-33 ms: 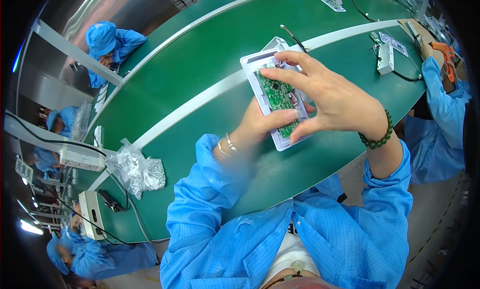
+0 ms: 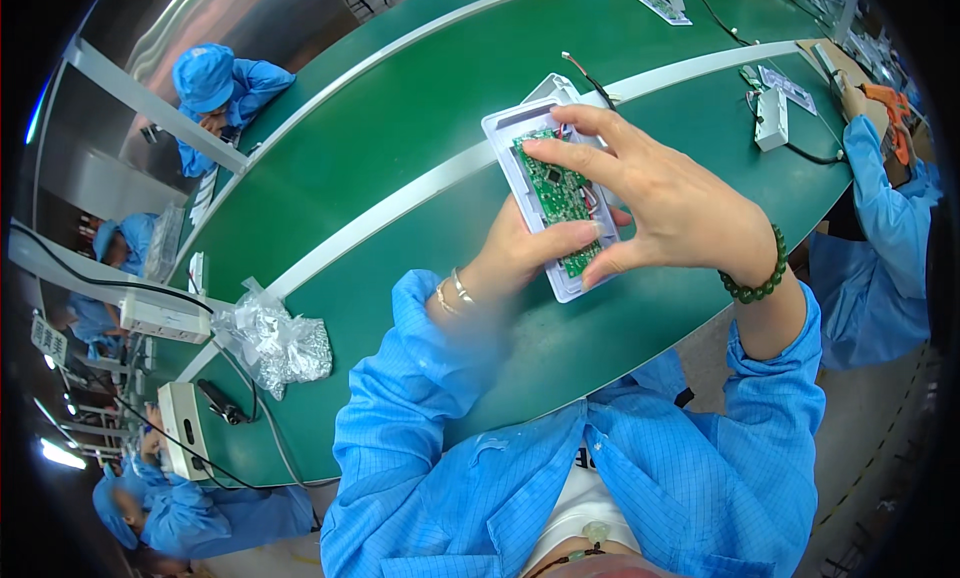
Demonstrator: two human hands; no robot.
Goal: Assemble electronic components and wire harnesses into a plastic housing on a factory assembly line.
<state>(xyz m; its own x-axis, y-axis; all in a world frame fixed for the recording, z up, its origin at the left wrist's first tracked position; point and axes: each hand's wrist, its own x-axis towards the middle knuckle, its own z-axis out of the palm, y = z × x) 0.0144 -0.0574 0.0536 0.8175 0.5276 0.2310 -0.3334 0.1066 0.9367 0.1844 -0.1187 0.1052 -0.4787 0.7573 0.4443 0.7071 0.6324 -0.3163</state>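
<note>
A white plastic housing (image 2: 501,130) is held tilted above the green bench. Lying inside it is a green circuit board (image 2: 555,186), with thin red and dark wires along its right side. My left hand (image 2: 512,246) grips the housing from beneath, its thumb across the board's lower part. My right hand (image 2: 668,200) spans the board from the right, thumb at the lower end and index finger at the upper end. Its other fingers reach over the housing's far edge. Behind the housing a short cable with a small connector (image 2: 568,58) sticks out.
A crumpled clear plastic bag (image 2: 275,340) lies left on the bench (image 2: 420,358). Beyond my hands runs a pale divider strip (image 2: 390,200). At right are a white housing with a cable (image 2: 771,118) and a co-worker's sleeve (image 2: 872,178). Other people in blue sit along the left.
</note>
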